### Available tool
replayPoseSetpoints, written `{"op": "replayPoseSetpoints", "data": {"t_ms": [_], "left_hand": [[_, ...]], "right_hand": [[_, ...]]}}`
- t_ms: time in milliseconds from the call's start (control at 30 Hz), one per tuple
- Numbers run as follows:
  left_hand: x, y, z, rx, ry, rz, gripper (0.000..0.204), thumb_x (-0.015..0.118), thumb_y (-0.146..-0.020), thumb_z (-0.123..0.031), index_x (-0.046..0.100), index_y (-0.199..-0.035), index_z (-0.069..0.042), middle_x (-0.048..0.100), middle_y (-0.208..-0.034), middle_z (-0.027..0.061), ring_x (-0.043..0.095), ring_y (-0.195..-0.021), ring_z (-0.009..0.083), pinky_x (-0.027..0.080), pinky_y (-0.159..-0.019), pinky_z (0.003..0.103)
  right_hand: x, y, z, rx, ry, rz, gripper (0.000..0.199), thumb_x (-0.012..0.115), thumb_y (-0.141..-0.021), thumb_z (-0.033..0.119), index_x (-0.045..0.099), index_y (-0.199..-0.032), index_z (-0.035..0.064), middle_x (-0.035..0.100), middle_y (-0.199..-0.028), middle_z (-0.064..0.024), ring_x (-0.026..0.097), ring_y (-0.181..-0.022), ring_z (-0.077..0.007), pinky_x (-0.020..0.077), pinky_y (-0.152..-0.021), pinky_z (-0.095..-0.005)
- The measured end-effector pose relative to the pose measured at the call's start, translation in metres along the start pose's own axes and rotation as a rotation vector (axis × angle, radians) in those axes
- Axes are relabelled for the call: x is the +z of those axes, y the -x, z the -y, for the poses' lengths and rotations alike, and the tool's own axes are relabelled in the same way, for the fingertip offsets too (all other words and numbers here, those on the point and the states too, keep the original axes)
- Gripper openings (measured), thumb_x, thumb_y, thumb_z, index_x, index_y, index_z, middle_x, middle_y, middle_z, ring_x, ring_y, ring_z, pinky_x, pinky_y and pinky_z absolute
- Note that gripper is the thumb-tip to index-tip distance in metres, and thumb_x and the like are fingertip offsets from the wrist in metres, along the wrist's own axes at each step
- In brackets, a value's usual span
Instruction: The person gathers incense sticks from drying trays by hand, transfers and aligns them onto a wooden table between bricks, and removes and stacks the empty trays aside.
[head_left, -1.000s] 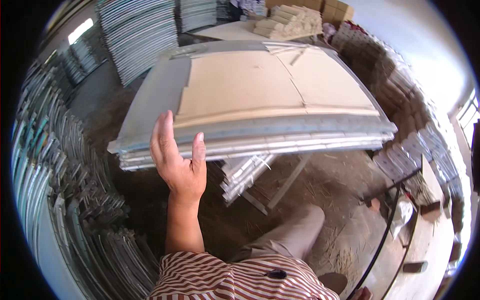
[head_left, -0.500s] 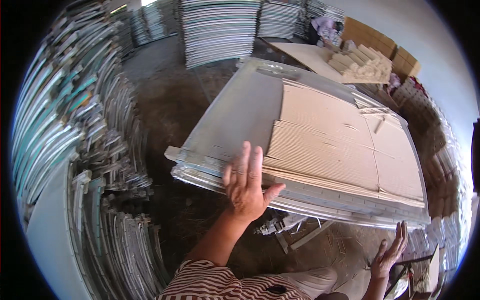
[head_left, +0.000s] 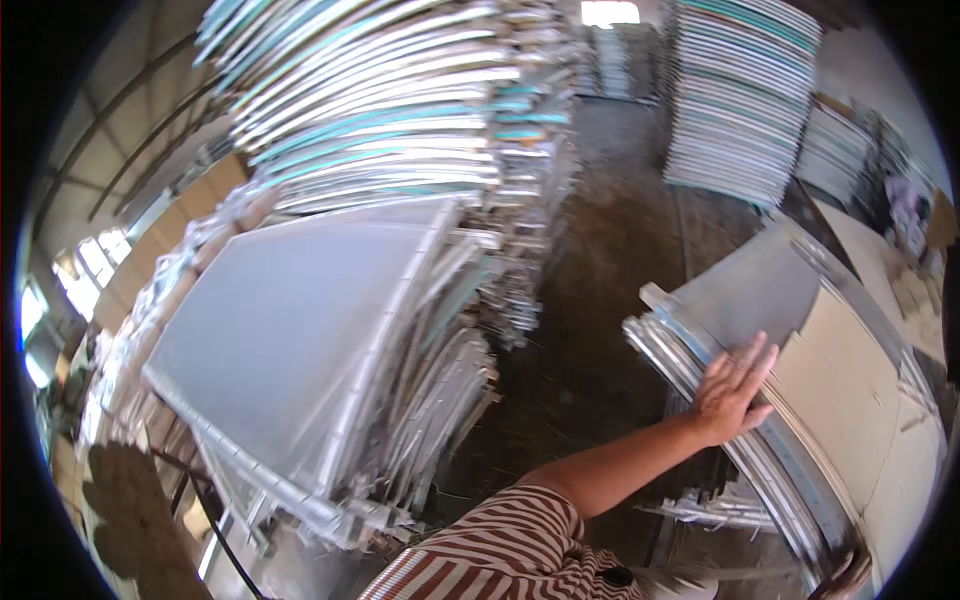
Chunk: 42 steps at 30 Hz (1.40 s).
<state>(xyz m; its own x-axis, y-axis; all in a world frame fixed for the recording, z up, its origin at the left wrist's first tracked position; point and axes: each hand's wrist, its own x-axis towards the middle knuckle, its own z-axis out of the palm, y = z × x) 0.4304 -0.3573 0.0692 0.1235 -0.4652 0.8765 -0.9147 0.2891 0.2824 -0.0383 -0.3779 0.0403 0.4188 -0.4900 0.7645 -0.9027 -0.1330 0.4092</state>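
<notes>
My left hand (head_left: 735, 390) lies with fingers spread on the near edge of a stack of pale ribbed sheets (head_left: 850, 390), like corrugated cardboard. Beneath them is a grey flat panel (head_left: 750, 285) on several layered frames (head_left: 675, 355) with silvery edges. At the stack's lower end, near the bottom rim of the picture, my right hand (head_left: 845, 578) is partly cut off and dim. Its fingers look stretched out against the stack's side, and nothing shows in them.
On the left a large grey panel (head_left: 300, 330) leans over stacked frames. Behind it rises a tall pile of white and teal frames (head_left: 380, 110). Another tall pile (head_left: 740, 100) stands at the back right. Dark floor (head_left: 615, 220) runs between. A person (head_left: 908, 210) bends at far right.
My view has swung left, so the cardboard stack now sits at the right and the leaning panel has come into view. My left hand stays on the stack's edge.
</notes>
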Motion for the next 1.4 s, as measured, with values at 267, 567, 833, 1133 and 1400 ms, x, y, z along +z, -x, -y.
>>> {"op": "replayPoseSetpoints", "data": {"t_ms": [267,567,833,1133,1400], "left_hand": [[-0.028,0.007,-0.009,-0.032,-0.036,0.057,0.088,0.069,-0.076,-0.030,0.024,-0.148,-0.005,0.027,-0.150,0.0213,0.035,-0.134,0.0341,0.028,-0.107,0.045],[0.013,-0.003,0.004,-0.092,0.027,0.114,0.072,0.066,-0.079,-0.024,0.036,-0.140,0.000,0.041,-0.140,0.0243,0.046,-0.122,0.0396,0.034,-0.104,0.048],[0.023,-0.104,-0.135,0.467,0.393,0.658,0.087,0.068,-0.082,-0.041,0.024,-0.146,-0.002,0.031,-0.143,0.0309,0.034,-0.130,0.0446,0.026,-0.107,0.050],[0.116,-0.087,-0.204,0.698,0.252,0.908,0.095,0.064,-0.080,-0.056,0.022,-0.147,-0.004,0.029,-0.145,0.0289,0.033,-0.132,0.0405,0.025,-0.107,0.053],[0.134,-0.078,-0.200,0.714,0.366,0.818,0.064,0.061,-0.084,-0.045,0.048,-0.129,-0.001,0.049,-0.127,0.0232,0.049,-0.115,0.0356,0.037,-0.096,0.053]], "right_hand": [[-0.034,-0.024,0.025,-0.027,-0.151,-0.104,0.036,0.050,-0.098,0.033,0.061,-0.112,0.0030,0.064,-0.103,-0.0122,0.063,-0.089,-0.0312,0.0531,-0.079,-0.0443],[-0.054,-0.048,0.039,0.489,-0.663,0.458,0.037,0.070,-0.082,0.026,0.064,-0.107,-0.0001,0.062,-0.108,-0.0185,0.055,-0.103,-0.0358,0.0415,-0.091,-0.0448],[-0.084,-0.077,0.012,0.239,-0.627,0.318,0.049,0.061,-0.086,0.044,0.064,-0.110,0.0013,0.062,-0.108,-0.0200,0.054,-0.106,-0.0374,0.0398,-0.096,-0.0440],[-0.072,-0.122,-0.032,0.298,-0.988,0.420,0.032,0.061,-0.091,0.031,0.065,-0.098,-0.0006,0.064,-0.097,-0.0196,0.063,-0.091,-0.0324,0.0505,-0.081,-0.0389],[0.196,-0.283,-0.092,0.042,-0.525,0.517,0.078,0.036,-0.092,0.064,0.047,-0.131,-0.0031,0.050,-0.132,-0.0239,0.048,-0.121,-0.0389,0.0393,-0.102,-0.0431]]}}
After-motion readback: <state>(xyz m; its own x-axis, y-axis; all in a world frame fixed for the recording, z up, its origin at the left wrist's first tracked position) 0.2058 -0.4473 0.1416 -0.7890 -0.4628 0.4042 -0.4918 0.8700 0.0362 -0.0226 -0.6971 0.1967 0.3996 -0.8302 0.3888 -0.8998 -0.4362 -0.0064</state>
